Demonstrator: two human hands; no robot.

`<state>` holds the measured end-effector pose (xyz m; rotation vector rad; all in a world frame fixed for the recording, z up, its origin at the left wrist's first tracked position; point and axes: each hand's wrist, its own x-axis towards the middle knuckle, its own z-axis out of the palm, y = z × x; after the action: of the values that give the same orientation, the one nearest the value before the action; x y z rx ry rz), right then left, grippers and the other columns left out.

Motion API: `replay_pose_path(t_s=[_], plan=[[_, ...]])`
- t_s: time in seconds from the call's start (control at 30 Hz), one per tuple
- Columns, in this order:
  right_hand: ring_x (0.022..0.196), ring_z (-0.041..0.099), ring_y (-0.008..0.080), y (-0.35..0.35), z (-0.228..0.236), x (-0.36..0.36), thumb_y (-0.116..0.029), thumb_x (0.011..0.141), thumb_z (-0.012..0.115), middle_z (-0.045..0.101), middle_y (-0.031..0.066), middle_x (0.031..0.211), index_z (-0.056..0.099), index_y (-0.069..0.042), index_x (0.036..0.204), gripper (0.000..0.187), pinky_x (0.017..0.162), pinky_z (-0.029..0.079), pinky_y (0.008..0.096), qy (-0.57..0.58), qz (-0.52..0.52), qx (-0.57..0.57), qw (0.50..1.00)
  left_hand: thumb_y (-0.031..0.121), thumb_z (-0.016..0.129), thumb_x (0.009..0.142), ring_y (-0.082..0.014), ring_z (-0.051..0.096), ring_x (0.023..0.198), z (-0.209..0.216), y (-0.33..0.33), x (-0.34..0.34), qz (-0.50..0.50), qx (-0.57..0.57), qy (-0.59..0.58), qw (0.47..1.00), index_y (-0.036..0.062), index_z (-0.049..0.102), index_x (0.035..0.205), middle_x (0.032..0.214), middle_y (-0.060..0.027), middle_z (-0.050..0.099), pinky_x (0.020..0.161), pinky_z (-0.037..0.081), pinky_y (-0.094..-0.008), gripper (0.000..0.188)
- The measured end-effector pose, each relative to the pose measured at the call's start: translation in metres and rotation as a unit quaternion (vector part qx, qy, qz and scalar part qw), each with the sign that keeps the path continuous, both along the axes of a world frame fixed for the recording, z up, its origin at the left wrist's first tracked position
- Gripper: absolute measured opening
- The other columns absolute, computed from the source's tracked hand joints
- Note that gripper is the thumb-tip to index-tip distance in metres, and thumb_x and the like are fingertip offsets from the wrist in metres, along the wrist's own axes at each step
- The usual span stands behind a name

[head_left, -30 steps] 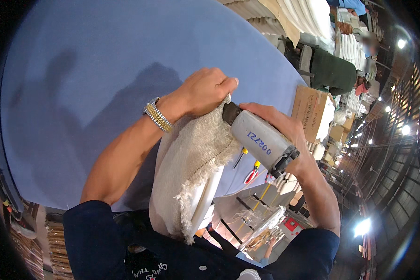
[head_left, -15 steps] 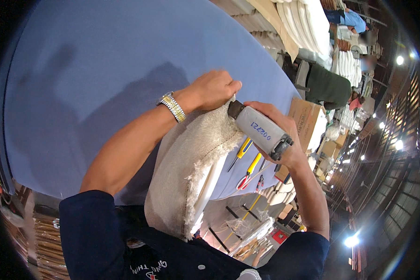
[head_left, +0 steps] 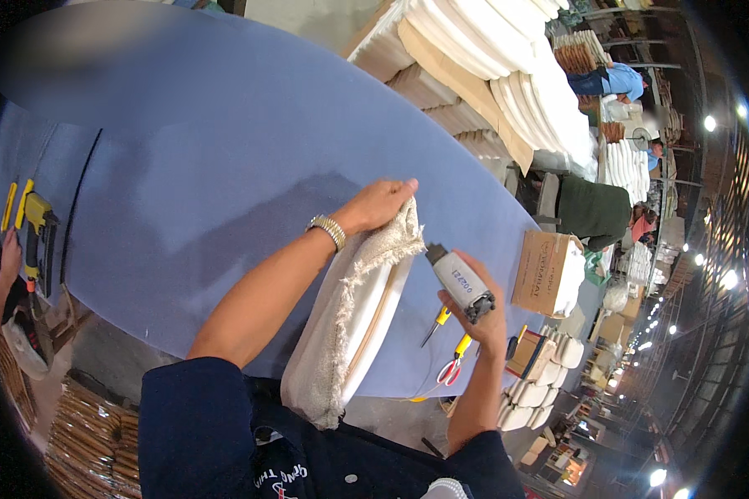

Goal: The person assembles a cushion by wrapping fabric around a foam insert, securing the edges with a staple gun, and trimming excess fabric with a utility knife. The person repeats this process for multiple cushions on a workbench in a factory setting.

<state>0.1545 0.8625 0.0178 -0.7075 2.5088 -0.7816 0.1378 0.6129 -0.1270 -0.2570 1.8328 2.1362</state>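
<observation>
A padded seat panel (head_left: 376, 320), white on one side, stands on edge against my body, wrapped in beige woven fabric (head_left: 329, 333) with a frayed border. My left hand (head_left: 379, 205) is closed on the upper corner of that fabric, pinching a fold of it. In my right hand (head_left: 487, 316) is a grey staple gun (head_left: 462, 283) with a dark nose. Its nose is just right of the fabric corner, with a small gap between them. A yellow-handled screwdriver (head_left: 436, 325) and a red-handled tool with loops (head_left: 449, 371) lie on the blue table below the gun.
The blue-covered table (head_left: 225, 141) spreads ahead. At its left end lies a yellow and black tool (head_left: 37, 218) near another person's hand (head_left: 10, 254). A cardboard box (head_left: 541, 270) and stacked white cushions (head_left: 474, 33) stand right; people work beyond.
The staple gun has drawn back from the fabric corner, down and to the right. My left hand still grips the fabric, and the panel has turned, showing more of its white side.
</observation>
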Motion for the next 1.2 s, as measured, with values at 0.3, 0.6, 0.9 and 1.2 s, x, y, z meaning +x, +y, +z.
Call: replay_pose_path(t_s=[0.3,0.6,0.9,1.2], plan=[[0.129,0.057,0.0347,0.087,-0.201,0.125,-0.013,0.082,0.078,0.054,0.0237,0.142,0.053,-0.005,0.143,0.066,0.104,0.050,0.0409,-0.066,-0.208,-0.090,0.972,0.042,0.071,0.084,-0.0462,0.057,0.127,0.044,0.037,0.059,0.052,-0.305,-0.040,0.950,-0.0068,0.039,0.148,0.140,-0.0318,0.055,0.109,0.045,-0.0484,0.087],[0.103,0.070,0.0208,0.100,-0.137,0.148,-0.008,0.092,0.071,0.071,0.0124,0.115,0.061,-0.001,0.134,0.044,0.095,0.055,0.0345,-0.101,-0.238,-0.268,0.928,0.019,0.063,0.083,-0.0376,0.067,0.114,0.177,0.034,0.135,0.164,-0.284,0.139,0.935,-0.0042,0.055,0.135,0.121,-0.0258,0.068,0.099,0.050,-0.0417,0.058],[0.128,0.059,0.0263,0.023,0.105,0.083,-0.013,0.098,0.063,0.064,0.0163,0.136,0.063,0.000,0.133,0.037,0.107,0.045,0.0382,0.238,-0.066,-0.477,0.844,0.009,0.065,0.077,-0.0449,0.058,0.126,0.241,0.096,0.235,0.171,-0.322,0.377,0.851,-0.0045,0.029,0.156,0.143,-0.0310,0.053,0.103,0.049,-0.0444,0.088],[0.136,0.049,0.0303,-0.039,0.079,0.096,-0.037,0.111,0.033,0.063,0.0153,0.139,0.073,0.001,0.120,0.055,0.113,0.038,0.0408,0.185,0.021,-0.468,0.864,0.023,0.070,0.089,-0.0441,0.057,0.129,0.214,0.138,0.276,0.242,-0.331,0.361,0.838,-0.0079,0.033,0.153,0.140,-0.0336,0.054,0.105,0.047,-0.0445,0.080]])
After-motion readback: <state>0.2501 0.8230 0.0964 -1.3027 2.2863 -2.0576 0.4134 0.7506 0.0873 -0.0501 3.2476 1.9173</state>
